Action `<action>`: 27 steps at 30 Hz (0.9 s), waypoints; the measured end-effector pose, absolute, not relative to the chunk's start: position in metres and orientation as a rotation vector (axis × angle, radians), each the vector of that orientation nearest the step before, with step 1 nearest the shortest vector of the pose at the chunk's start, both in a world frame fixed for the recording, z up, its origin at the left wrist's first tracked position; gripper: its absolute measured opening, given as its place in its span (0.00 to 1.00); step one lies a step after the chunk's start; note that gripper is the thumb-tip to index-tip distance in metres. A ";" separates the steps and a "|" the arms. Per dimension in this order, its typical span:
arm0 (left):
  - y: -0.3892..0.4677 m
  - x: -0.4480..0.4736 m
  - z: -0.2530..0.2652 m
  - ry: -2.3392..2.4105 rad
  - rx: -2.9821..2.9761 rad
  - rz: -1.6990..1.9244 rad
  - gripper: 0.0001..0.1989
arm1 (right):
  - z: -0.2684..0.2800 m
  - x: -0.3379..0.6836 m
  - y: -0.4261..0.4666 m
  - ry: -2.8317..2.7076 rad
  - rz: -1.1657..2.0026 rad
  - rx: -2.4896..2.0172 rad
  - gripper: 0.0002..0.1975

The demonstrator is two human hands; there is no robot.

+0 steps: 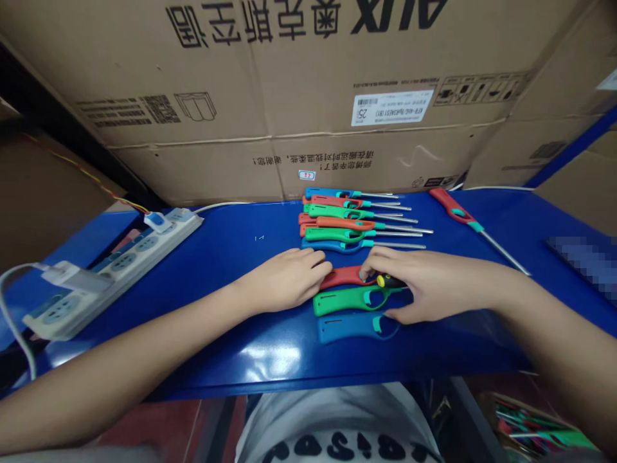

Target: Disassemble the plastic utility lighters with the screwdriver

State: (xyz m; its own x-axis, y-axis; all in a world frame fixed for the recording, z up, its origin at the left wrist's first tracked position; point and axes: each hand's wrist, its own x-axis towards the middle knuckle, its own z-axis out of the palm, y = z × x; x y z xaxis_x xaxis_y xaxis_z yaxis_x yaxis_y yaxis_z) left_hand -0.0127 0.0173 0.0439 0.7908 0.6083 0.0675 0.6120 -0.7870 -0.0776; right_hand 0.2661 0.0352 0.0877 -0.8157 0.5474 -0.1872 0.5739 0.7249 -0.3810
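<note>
My left hand (292, 280) is closed, its fingertips on the butt end of a red gas lighter (341, 277). My right hand (429, 283) curls round a black-and-yellow handle (389, 281), which looks like a screwdriver's; the rest of it is hidden in the palm. Its index finger reaches the red lighter near the trigger, and the thumb lies by the front of a blue lighter (349, 326). Between the red and blue ones is a green lighter (343, 301). All three lie side by side, butt ends to the left; my right hand covers part of their front ends.
Beyond my hands several stacked lighters (340, 233) point their metal rods right. One more red lighter (453, 207) lies slanted at the back right. A power strip (120, 270) with plugs stands left. A cardboard box (270, 122) walls the back. A box of lighters (540, 427) sits below right.
</note>
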 end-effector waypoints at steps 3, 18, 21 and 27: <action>0.018 -0.010 0.039 -0.963 -2.785 0.000 0.09 | 0.078 0.271 0.031 2.772 -0.727 0.911 0.18; 0.042 -0.054 0.066 -1.611 -2.514 -0.395 0.18 | 0.065 0.275 0.017 2.808 -0.322 0.882 0.03; 0.053 -0.082 0.062 -1.773 -2.438 -0.472 0.19 | 0.062 0.280 0.013 2.826 -0.202 0.871 0.06; 0.077 -0.123 0.048 -1.971 -2.353 -0.444 0.18 | 0.062 0.287 0.009 2.821 -0.119 0.908 0.07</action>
